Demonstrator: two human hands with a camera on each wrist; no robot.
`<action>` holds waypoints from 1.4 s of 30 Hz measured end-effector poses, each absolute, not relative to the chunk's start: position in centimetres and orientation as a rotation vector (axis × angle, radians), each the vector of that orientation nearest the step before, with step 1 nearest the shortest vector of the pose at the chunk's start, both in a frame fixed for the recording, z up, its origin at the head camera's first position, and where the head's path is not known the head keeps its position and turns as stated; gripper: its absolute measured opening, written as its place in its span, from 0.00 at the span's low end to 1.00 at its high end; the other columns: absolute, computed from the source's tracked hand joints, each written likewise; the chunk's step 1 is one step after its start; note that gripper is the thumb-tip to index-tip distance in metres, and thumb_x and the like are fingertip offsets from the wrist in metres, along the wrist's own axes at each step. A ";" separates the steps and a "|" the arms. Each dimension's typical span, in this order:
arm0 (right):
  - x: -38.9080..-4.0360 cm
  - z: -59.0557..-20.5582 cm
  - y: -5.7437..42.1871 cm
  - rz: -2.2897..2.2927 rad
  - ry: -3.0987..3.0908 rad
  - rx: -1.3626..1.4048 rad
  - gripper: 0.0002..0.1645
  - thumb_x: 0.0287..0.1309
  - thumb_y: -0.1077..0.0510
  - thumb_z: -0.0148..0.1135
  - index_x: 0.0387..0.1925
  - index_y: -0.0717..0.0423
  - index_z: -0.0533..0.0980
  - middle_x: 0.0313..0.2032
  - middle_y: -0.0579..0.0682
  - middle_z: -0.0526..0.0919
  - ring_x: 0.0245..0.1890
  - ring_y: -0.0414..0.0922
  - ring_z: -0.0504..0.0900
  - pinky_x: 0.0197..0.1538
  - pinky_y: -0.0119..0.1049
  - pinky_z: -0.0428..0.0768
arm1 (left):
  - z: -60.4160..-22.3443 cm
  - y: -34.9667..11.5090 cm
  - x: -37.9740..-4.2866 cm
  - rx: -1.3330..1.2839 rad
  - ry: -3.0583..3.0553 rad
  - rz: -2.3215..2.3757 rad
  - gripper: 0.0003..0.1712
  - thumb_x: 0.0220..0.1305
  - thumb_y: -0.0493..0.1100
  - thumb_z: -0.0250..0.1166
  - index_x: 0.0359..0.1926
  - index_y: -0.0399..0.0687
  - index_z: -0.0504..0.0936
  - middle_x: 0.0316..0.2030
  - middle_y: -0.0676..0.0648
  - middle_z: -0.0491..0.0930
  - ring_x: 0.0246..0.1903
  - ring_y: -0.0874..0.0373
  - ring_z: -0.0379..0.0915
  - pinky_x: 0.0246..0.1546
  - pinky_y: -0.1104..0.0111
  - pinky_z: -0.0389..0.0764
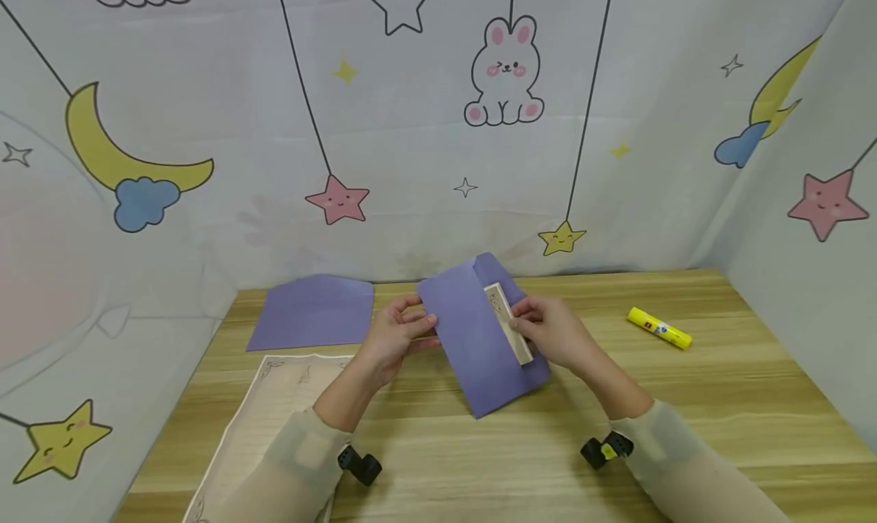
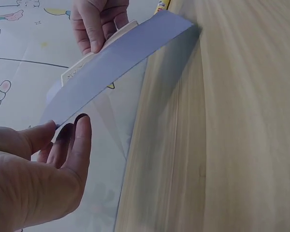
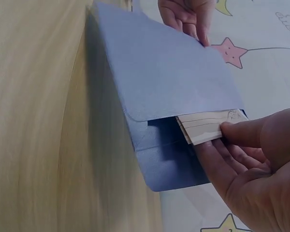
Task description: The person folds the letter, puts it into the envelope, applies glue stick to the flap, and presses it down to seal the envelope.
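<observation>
A purple envelope [image 1: 473,333] is held tilted above the table, its flap [image 3: 176,169] folded open toward the right. My left hand [image 1: 400,333] pinches its left edge between thumb and fingers. In my right hand [image 1: 551,329] is a folded sheet of cream letter paper [image 1: 508,321], pinched between thumb and fingers. Most of the folded paper lies inside the envelope's opening; a strip sticks out along the flap side. From the right wrist view, the paper's layered folds [image 3: 208,126] and printed lines show at the envelope's mouth.
Another purple envelope [image 1: 311,314] lies at the back left of the wooden table [image 1: 685,416]. In front of it a cream sheet of letter paper [image 1: 274,401] with an ornate border lies partly under the left forearm. A yellow glue stick [image 1: 659,328] lies at the right.
</observation>
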State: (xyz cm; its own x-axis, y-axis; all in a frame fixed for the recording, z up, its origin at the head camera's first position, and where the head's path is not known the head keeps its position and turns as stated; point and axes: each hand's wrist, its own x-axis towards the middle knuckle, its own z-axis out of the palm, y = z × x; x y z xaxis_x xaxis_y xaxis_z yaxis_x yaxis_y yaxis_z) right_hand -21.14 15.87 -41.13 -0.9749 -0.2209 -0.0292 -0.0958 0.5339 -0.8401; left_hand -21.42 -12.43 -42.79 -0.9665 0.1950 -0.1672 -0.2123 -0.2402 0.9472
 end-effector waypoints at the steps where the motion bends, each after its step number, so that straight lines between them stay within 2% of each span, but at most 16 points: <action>1: -21.2 -41.1 15.9 -1.451 2.619 -0.252 0.10 0.76 0.61 0.63 0.52 0.62 0.81 0.44 0.55 0.87 0.40 0.47 0.85 0.38 0.40 0.88 | -42.8 -12.4 -21.4 -0.011 1.752 2.279 0.27 0.72 0.23 0.63 0.69 0.34 0.71 0.41 0.46 0.87 0.38 0.56 0.86 0.45 0.57 0.90; 7: -21.5 -41.0 16.2 -1.585 2.536 -0.210 0.13 0.77 0.60 0.62 0.55 0.63 0.80 0.47 0.58 0.86 0.43 0.49 0.85 0.42 0.42 0.89 | -42.9 -12.1 -21.0 0.054 1.757 2.201 0.32 0.72 0.21 0.61 0.74 0.30 0.67 0.45 0.42 0.87 0.38 0.53 0.88 0.44 0.56 0.90; 12: -21.3 -40.7 16.1 -1.658 2.466 -0.230 0.13 0.77 0.62 0.61 0.57 0.63 0.80 0.48 0.58 0.87 0.44 0.50 0.86 0.43 0.43 0.90 | -42.8 -12.0 -20.9 0.066 1.759 2.194 0.31 0.72 0.22 0.61 0.73 0.31 0.66 0.43 0.44 0.86 0.35 0.55 0.87 0.43 0.57 0.90; 20: -21.2 -40.5 15.8 -1.729 2.341 -0.244 0.13 0.76 0.62 0.62 0.57 0.63 0.80 0.46 0.57 0.86 0.42 0.49 0.83 0.43 0.42 0.89 | -42.7 -12.0 -20.8 0.096 1.739 2.188 0.31 0.73 0.22 0.61 0.73 0.33 0.65 0.41 0.47 0.83 0.34 0.55 0.85 0.49 0.50 0.88; 24: -21.2 -40.6 15.9 -1.753 2.274 -0.252 0.14 0.76 0.63 0.62 0.58 0.64 0.79 0.46 0.57 0.87 0.42 0.49 0.85 0.43 0.43 0.89 | -42.6 -12.0 -20.8 0.102 1.742 2.184 0.32 0.72 0.22 0.61 0.74 0.33 0.65 0.41 0.47 0.82 0.34 0.56 0.84 0.50 0.49 0.88; 30: -21.3 -40.7 16.0 -1.796 2.161 -0.292 0.15 0.75 0.66 0.61 0.58 0.67 0.79 0.45 0.57 0.88 0.42 0.50 0.88 0.43 0.44 0.90 | -42.5 -12.1 -20.7 0.111 1.753 2.176 0.33 0.72 0.22 0.61 0.75 0.34 0.66 0.42 0.46 0.84 0.35 0.55 0.86 0.51 0.48 0.87; 36: -21.2 -40.9 15.8 -1.775 2.192 -0.267 0.13 0.75 0.65 0.61 0.56 0.66 0.80 0.43 0.55 0.88 0.41 0.49 0.87 0.42 0.43 0.89 | -42.5 -11.9 -20.5 0.123 1.756 2.178 0.34 0.72 0.22 0.61 0.76 0.33 0.65 0.42 0.45 0.85 0.35 0.54 0.87 0.53 0.43 0.84; 42: -21.1 -40.6 15.9 -1.703 2.335 -0.286 0.14 0.73 0.63 0.64 0.56 0.65 0.82 0.47 0.57 0.88 0.43 0.50 0.88 0.44 0.45 0.90 | -42.5 -11.6 -20.4 0.098 1.774 2.192 0.32 0.72 0.22 0.62 0.74 0.33 0.68 0.43 0.45 0.86 0.34 0.54 0.88 0.52 0.45 0.86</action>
State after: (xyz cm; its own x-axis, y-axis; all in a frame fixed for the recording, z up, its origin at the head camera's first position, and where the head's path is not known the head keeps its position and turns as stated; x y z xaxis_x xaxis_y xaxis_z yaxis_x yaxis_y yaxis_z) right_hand -21.05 15.88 -40.57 -0.9529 -0.2939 -0.0748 -0.0185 0.3026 -0.9529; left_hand -20.36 -11.63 -42.50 -0.9470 0.2869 -0.1448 -0.2015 -0.1790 0.9630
